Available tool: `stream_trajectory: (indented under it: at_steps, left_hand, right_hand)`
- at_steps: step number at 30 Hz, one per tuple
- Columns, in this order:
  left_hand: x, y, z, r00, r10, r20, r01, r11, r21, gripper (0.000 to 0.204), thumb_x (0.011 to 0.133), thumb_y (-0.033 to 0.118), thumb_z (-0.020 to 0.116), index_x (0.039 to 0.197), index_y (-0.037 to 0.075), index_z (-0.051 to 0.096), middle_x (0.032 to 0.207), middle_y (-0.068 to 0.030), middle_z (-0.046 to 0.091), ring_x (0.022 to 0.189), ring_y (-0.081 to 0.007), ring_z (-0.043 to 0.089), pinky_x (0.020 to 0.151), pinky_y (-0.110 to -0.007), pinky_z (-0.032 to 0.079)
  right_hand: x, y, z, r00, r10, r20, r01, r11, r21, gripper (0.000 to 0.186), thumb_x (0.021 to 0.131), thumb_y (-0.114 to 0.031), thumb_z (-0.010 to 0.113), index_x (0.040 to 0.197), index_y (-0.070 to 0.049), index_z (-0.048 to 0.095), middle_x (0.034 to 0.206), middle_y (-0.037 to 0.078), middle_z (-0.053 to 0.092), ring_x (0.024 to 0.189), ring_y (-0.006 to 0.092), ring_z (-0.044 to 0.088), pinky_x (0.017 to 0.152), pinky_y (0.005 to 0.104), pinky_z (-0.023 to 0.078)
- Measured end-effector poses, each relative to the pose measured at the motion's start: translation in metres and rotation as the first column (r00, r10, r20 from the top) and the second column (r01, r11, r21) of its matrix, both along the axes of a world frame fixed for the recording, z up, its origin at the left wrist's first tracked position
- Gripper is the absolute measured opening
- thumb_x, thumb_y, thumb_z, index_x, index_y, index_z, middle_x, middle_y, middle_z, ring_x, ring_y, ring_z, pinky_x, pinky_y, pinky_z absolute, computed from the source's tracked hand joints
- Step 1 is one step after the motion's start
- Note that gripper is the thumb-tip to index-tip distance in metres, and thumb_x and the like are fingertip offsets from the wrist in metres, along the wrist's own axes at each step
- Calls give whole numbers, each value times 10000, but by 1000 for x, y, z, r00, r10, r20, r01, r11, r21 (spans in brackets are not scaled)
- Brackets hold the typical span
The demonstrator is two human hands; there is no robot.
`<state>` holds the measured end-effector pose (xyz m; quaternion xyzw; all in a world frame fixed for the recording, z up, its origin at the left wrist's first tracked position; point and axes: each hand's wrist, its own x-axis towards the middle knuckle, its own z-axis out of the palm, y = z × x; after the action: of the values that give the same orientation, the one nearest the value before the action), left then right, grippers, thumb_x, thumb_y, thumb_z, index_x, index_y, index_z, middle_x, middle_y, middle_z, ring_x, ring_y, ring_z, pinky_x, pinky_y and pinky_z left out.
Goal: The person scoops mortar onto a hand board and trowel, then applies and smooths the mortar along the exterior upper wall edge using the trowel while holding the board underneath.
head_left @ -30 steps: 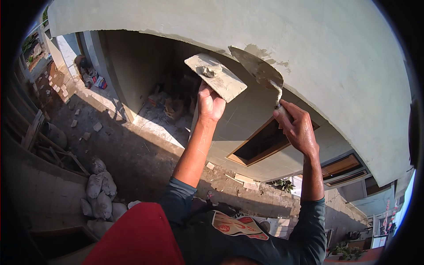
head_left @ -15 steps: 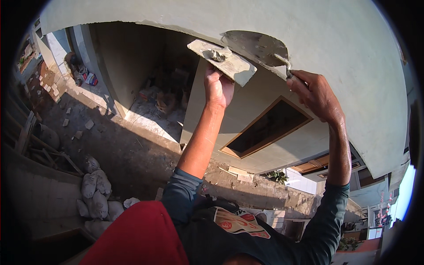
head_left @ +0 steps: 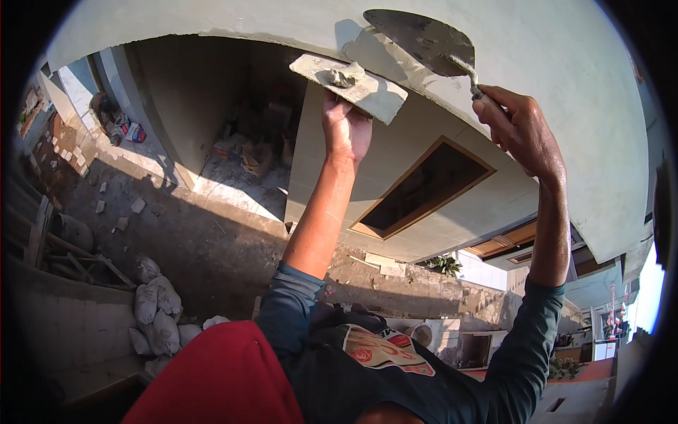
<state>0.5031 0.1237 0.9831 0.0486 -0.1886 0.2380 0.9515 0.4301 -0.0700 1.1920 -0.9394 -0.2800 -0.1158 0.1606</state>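
From below, my left hand (head_left: 346,128) grips a flat rectangular mortar board (head_left: 381,101), pale with dried plaster. A small lump of wet mortar (head_left: 346,74) sits on its top. My right hand (head_left: 519,127) is closed round the handle of a pointed trowel (head_left: 424,41), whose grey, smeared blade is held up and to the left, in front of the plastered wall (head_left: 551,63). The board is just under the wall's lower edge, with the blade above it and apart from the mortar. The trowel casts a shadow on the wall.
Far below lies a dirt lane (head_left: 212,247) with scattered brick pieces. Filled white sacks (head_left: 159,311) are piled at lower left, near wooden planks (head_left: 39,230). A brown-framed window (head_left: 424,187) and a dark doorway (head_left: 205,106) lie under the wall's edge.
My right hand has lifted the trowel up and slightly right, away from the wall's lower edge. The board in my left hand has shifted slightly up and left.
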Motion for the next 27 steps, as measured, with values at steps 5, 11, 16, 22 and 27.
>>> stream_trajectory:
  at_steps: [5, 11, 16, 22, 27]
  left_hand:
    - [6, -3, -3, 997, 11, 75, -7, 999, -50, 602, 769, -67, 557, 1343, 97, 483, 1322, -115, 536, 1233, -294, 511, 1076, -465, 415]
    - [3, -2, -5, 998, -24, 50, 25, 999, -28, 572, 795, -47, 533, 1342, 103, 460, 1272, -92, 544, 1176, -258, 540, 1042, -432, 439]
    - [-1, 0, -7, 999, 14, -40, -14, 1000, 6, 550, 821, -41, 467, 1358, 78, 476, 1336, -125, 527, 1246, -289, 501, 1087, -466, 396]
    - [-3, -5, -11, 998, -15, -55, 15, 1000, 9, 550, 824, -34, 467, 1363, 73, 472, 1345, -125, 527, 1253, -281, 501, 1082, -463, 400]
    - [-6, -8, -9, 998, -47, -46, 49, 998, 40, 561, 781, -32, 490, 1328, 93, 471, 1275, -94, 548, 1202, -253, 530, 1050, -427, 437]
  right_hand:
    - [16, 15, -5, 982, 187, 34, -176, 961, -215, 300, 941, -226, 547, 981, 61, 626, 735, 225, 608, 578, 292, 533, 621, 383, 471]
    - [14, 2, 3, 986, 145, 83, -134, 983, -125, 288, 942, -212, 543, 934, 67, 615, 703, 217, 585, 586, 269, 530, 629, 395, 467]
    - [8, -15, -9, 989, 146, -15, -147, 987, -70, 284, 949, -214, 540, 949, 61, 608, 663, 193, 548, 579, 236, 448, 615, 396, 445]
    - [26, -26, -8, 990, 130, 47, -122, 980, -156, 281, 947, -219, 555, 969, 53, 622, 669, 179, 575, 557, 229, 499, 604, 376, 462]
    - [5, -30, -10, 997, 70, 12, -70, 997, 42, 265, 940, -205, 556, 942, 52, 622, 650, 158, 577, 549, 210, 508, 585, 354, 467]
